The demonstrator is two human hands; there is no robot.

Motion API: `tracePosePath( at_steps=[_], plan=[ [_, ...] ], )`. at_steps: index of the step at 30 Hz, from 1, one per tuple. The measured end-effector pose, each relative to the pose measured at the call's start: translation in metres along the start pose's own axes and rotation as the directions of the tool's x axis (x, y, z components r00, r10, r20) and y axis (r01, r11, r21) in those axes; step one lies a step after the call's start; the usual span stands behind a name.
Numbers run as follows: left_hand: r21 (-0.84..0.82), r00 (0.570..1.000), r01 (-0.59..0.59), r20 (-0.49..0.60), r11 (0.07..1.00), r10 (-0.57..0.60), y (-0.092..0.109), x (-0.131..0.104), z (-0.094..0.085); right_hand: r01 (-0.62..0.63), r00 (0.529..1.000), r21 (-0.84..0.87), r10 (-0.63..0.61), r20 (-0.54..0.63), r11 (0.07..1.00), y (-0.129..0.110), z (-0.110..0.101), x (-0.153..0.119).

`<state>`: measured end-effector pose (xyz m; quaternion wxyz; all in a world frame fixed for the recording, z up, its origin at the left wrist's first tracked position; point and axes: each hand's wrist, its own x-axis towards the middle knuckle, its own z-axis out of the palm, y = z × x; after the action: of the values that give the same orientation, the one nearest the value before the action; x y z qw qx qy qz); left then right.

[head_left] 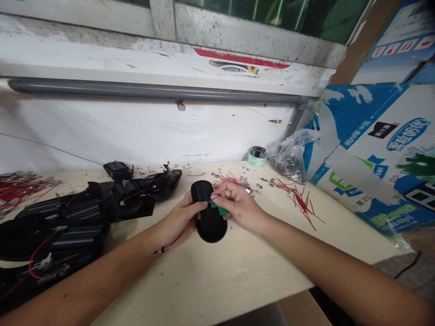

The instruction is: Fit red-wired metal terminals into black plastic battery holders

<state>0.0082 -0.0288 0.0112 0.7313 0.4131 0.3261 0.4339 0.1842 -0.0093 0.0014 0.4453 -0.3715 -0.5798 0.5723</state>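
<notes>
Head view: black housing [211, 230] is held over the table [170, 290], long axis front-to-back, ribbed end pointing at the table's wall edge; left hand [181, 215] clamps its side, right hand [242, 209] pinches red wire [218, 196], fingertips together, by green board [221, 210].

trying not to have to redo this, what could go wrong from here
The small connector hanging below the left hand could snag and tug its leads. The green board, small and at the fingers of the right hand, might slip against the black housing. Loose red wires on the table could get tangled in.
</notes>
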Motion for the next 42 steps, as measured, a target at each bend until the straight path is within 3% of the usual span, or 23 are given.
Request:
tracePosePath(
  at_steps=[12,19,27,30,33,37,42],
  plan=[
    [0.047,0.999,0.013,-0.037,0.999,-0.012,0.003,-0.007,0.005,-0.013,0.999,-0.036,0.011,-0.05,0.999,-0.002,0.01,-0.003],
    [0.173,0.993,-0.049,-0.096,0.984,0.066,0.005,-0.009,0.008,0.05,0.996,-0.01,-0.05,-0.074,0.999,0.006,0.013,-0.002],
    [0.179,0.993,-0.054,-0.092,0.982,0.072,-0.002,-0.006,0.007,0.065,0.995,-0.013,-0.066,-0.08,0.998,0.009,0.013,-0.001],
    [0.14,0.993,-0.061,-0.096,0.988,0.074,0.0,-0.006,0.006,0.035,0.997,-0.001,-0.035,-0.07,0.999,0.008,0.013,-0.001],
    [0.054,0.995,0.032,-0.098,0.998,-0.026,0.003,-0.006,0.004,0.006,0.999,0.098,-0.001,-0.05,0.995,0.011,0.011,0.002],
    [-0.088,0.994,0.107,-0.024,0.99,-0.11,0.006,-0.001,-0.003,0.066,0.994,0.167,-0.051,-0.092,0.984,0.015,0.003,0.011],
    [-0.219,0.994,0.101,-0.006,0.97,-0.105,0.004,0.005,-0.011,0.113,0.983,0.167,-0.085,-0.165,0.98,-0.006,-0.02,0.009]
  ],
)
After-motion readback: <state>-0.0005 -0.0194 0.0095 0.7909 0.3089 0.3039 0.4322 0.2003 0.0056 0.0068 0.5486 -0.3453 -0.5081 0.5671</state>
